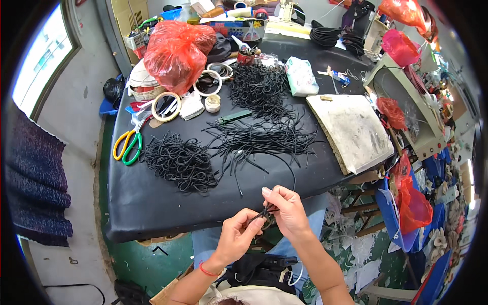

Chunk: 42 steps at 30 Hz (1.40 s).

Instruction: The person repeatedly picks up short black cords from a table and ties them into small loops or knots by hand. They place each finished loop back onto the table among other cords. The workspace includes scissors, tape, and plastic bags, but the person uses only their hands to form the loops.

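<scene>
Above my lap, at the table's near edge, both hands work close together on a thin black cord [266, 210]. My left hand [238, 235] pinches it between thumb and fingers. My right hand [287, 213] grips it a little higher, thumb raised. The cord looks bent or looped between them; its exact shape is too small to make out. Just beyond lies a loose bundle of straight black cords [274, 136]. To its left is a heap of looped black cords [180, 163], and a larger tangled pile [259, 89] lies farther back.
On the black table [147, 211] are scissors [128, 146] with yellow and green handles, tape rolls [166, 107], a red plastic bag [178, 56], a white packet [301, 76] and a stained board [353, 132]. A blue bin [389, 218] stands right, beside the littered floor.
</scene>
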Available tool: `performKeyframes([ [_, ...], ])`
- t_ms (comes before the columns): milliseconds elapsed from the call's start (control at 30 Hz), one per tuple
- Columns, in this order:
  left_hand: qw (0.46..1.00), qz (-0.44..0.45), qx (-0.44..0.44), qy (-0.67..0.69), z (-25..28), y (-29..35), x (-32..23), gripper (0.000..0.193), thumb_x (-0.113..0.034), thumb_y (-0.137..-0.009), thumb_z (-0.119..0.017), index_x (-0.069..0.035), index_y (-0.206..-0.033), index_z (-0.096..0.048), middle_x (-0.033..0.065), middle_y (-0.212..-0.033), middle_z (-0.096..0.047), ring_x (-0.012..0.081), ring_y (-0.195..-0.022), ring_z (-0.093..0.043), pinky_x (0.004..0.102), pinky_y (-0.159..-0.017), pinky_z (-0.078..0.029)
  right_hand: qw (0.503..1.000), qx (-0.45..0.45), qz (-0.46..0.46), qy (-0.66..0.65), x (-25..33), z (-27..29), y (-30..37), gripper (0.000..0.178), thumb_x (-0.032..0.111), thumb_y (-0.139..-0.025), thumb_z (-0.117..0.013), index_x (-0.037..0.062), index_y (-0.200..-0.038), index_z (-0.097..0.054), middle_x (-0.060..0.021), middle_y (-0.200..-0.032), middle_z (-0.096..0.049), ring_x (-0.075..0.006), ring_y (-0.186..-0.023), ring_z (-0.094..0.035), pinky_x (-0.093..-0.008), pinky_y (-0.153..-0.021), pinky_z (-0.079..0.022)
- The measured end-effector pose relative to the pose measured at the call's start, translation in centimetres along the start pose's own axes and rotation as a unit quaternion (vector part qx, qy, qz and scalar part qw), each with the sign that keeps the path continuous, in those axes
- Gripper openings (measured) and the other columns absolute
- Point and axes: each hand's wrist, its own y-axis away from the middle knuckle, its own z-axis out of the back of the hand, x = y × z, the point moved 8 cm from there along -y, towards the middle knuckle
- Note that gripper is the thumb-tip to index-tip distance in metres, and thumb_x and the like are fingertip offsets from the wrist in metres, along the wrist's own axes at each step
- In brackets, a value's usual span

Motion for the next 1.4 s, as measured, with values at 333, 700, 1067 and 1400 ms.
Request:
performKeyframes([
  [333, 0.979, -0.143, -0.137, 0.059, 0.3, -1.3, -1.9, 0.024, -0.005, -0.086, -0.057, 0.000, -0.110, -0.056, 0.0034, -0.091, -0.062, 0.0110, -0.086, -0.058, 0.0247, -0.080, -0.046, 0.997, -0.021, 0.069, -0.001, 0.2, -1.0, 0.5, 0.027, 0.024, -0.089, -0.057, 0.0069, -0.070, -0.053, 0.0046, -0.064, -0.051, -0.0015, -0.057, -0.040, -0.0175, -0.052, -0.033],
  [700, 0.998, 0.023, -0.023, 0.062, 1.5, -2.0, -1.0, 0.011, -0.011, -0.085, -0.060, -0.001, -0.087, -0.063, 0.0016, -0.074, -0.062, 0.0055, -0.069, -0.055, 0.0190, -0.064, -0.043, 0.964, 0.088, 0.170, 0.184, 2.4, -2.7, 1.4, 0.015, 0.009, -0.086, -0.059, -0.0009, -0.098, -0.059, -0.0019, -0.093, -0.058, -0.0062, -0.078, -0.054, -0.0217, -0.066, -0.046],
  [1067, 0.988, 0.074, 0.006, 0.132, 0.3, -1.3, -0.6, 0.009, -0.011, -0.085, -0.060, -0.002, -0.082, -0.061, 0.0025, -0.075, -0.062, 0.0064, -0.069, -0.055, 0.0199, -0.064, -0.042, 0.996, 0.070, 0.027, 0.045, 0.3, -1.5, 1.2, 0.025, 0.022, -0.094, -0.049, 0.0010, -0.083, -0.057, -0.0013, -0.074, -0.058, -0.0035, -0.063, -0.050, -0.0186, -0.055, -0.042],
  [1400, 0.982, -0.017, -0.091, 0.165, 1.6, -2.0, -0.2, 0.015, -0.006, -0.085, -0.059, 0.002, -0.098, -0.060, 0.0100, -0.091, -0.064, 0.0132, -0.079, -0.063, 0.0240, -0.072, -0.052, 0.989, 0.031, 0.077, 0.122, 0.5, -0.6, 3.1, 0.022, 0.018, -0.093, -0.051, -0.0018, -0.101, -0.056, -0.0032, -0.092, -0.059, -0.0063, -0.082, -0.054, -0.0200, -0.073, -0.043],
])
